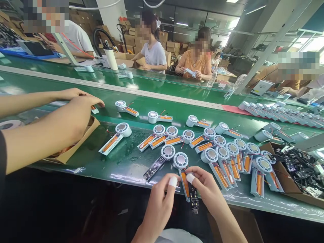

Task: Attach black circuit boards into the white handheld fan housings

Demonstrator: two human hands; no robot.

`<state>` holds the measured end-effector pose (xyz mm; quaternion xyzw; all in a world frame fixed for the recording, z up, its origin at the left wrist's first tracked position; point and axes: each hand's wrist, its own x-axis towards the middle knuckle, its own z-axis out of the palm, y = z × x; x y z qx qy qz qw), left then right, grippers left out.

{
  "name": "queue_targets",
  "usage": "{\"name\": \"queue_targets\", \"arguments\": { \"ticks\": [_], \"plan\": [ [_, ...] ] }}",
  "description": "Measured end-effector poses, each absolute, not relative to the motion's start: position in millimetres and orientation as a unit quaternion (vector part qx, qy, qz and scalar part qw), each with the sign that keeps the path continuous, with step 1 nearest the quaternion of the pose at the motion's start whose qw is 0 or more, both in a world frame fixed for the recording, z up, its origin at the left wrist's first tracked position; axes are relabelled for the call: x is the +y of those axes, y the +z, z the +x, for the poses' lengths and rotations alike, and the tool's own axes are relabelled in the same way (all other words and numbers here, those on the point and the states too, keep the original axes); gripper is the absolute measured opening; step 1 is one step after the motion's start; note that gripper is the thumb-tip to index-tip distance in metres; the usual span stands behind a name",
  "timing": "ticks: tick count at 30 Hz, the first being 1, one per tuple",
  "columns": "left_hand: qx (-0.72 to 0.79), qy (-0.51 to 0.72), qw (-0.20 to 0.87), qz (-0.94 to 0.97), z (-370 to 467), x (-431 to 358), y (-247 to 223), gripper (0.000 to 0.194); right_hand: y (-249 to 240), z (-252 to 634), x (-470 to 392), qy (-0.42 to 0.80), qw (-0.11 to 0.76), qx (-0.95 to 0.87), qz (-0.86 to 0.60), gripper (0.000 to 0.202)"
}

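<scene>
My right hand (209, 189) pinches a black circuit board (194, 200) between thumb and fingers, and the board hangs down past the bench edge. Right beside it lies a white handheld fan (180, 160), its handle uncovered and an orange battery (185, 185) showing inside. My left hand (161, 197) is closed at the left of that handle, thumb against forefinger; whatever it may hold is too small to make out. White covers wrap both thumbs. Above my left hand lies another fan (168, 152) with a black circuit board (154, 168) over its handle.
Several open fans (222, 153) with orange batteries crowd the right. A carton (286, 179) of black circuit boards stands at far right. From the left, a co-worker's arms (48, 131) reach over another carton (83, 141). More people sit across the green bench (121, 136).
</scene>
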<state>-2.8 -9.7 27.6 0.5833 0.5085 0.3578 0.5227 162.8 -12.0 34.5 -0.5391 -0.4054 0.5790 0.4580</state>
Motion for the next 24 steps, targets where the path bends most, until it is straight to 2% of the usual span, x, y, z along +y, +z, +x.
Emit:
{"name": "queue_targets", "arguments": {
  "ticks": [2, 6, 9, 11, 14, 18, 21, 24],
  "plan": [
    [0.503, 0.353, 0.561, 0.555, -1.3, -2.3, 19.2, 0.035, 33.4, 162.1, -11.5, 0.607, 0.464, -0.384, -0.519, 0.038],
    [0.441, 0.331, 0.664, 0.505, 3.7, 3.5, 9.5, 0.039, 26.8, 152.9, -19.3, 0.639, 0.488, -0.384, -0.454, 0.032],
    [0.382, 0.330, 0.774, 0.383, 7.9, -1.5, 11.4, 0.040, 23.7, 147.5, -27.2, 0.644, 0.488, -0.419, -0.413, 0.029],
    [0.367, 0.341, 0.809, 0.308, 10.3, -4.6, 13.4, 0.042, 25.5, 147.8, -30.9, 0.634, 0.486, -0.443, -0.407, 0.029],
    [0.403, 0.378, 0.779, 0.295, 12.2, -4.3, 16.1, 0.040, 32.3, 152.7, -32.1, 0.565, 0.482, -0.483, -0.463, 0.028],
    [0.500, 0.406, 0.658, 0.391, 10.8, 2.1, 21.9, 0.028, 37.9, 155.8, -28.9, 0.453, 0.451, -0.533, -0.554, 0.032],
    [0.530, 0.420, 0.603, 0.423, 9.2, 5.2, 24.0, 0.035, 36.4, 150.5, -27.2, 0.353, 0.425, -0.568, -0.610, 0.039],
    [0.545, 0.442, 0.562, 0.438, 8.2, 6.6, 21.7, 0.040, 34.8, 142.9, -27.1, 0.236, 0.405, -0.604, -0.645, 0.030]
  ]
}}
